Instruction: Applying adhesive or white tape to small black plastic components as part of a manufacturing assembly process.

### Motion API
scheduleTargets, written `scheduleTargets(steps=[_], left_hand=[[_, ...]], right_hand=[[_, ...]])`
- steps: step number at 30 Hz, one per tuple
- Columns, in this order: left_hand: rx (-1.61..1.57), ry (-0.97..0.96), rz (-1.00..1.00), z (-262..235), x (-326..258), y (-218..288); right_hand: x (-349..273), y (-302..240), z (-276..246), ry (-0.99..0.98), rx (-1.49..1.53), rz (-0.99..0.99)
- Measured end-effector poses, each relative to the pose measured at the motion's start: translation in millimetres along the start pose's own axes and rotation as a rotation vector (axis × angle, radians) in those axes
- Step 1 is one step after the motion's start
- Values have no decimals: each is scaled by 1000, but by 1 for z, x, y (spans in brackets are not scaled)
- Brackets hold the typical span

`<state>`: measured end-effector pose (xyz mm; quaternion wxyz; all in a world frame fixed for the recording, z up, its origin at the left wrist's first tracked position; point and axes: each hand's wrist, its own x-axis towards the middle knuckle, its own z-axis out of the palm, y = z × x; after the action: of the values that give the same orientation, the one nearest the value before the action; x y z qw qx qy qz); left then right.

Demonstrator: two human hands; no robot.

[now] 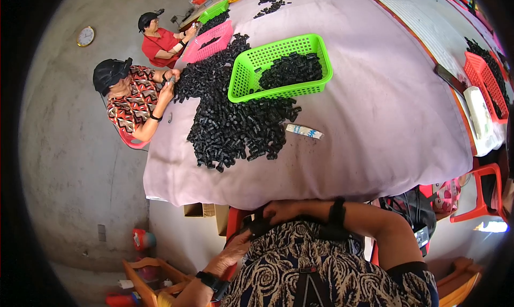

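Note:
Both my hands are low at my waist, close to the near edge of the cloth-covered table [342, 162]. My left hand [239, 245] is closed at a dark thing [261, 227] whose kind I cannot make out. My right hand [276, 211] reaches across my body to the same spot, its fingers curled and partly in shadow; what they grip is not clear. Black bands circle both my forearms. Beyond my hands, a heap of small black cylindrical pieces [235, 130] spreads over the table, next to a green basket [280, 95] partly filled with similar pieces.
A pale strip with blue marks [304, 131] lies beside the heap. Two people [134, 100] work along the left side, near a pink basket [210, 47]. A red basket [486, 82] and red stool [482, 192] are at right. A wooden chair [147, 275] stands lower left.

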<state>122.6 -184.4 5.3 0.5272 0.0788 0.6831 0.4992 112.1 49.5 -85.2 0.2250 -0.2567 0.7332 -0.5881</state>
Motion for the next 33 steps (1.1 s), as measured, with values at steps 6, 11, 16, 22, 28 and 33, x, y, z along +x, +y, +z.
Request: scheduleTargets(steps=[6,11,16,22,28,33], left_hand=[[-37,13,38,-5,10,-15],[-39,6,-44,-8,5,-11],[-194,28,-134,3,1,-2],[-75,-29,-76,-10,12,-12],[-11,38,-61,-3,11,-20],[-78,27,-95,3,13,2]], right_hand=[[2,8,-3,-137,36,130],[7,28,11,-122,157,82],[2,17,3,-98,175,119],[-2,4,2,20,-102,-34],[0,0,-1,-19,-23,119],[4,21,6,-90,135,155]])
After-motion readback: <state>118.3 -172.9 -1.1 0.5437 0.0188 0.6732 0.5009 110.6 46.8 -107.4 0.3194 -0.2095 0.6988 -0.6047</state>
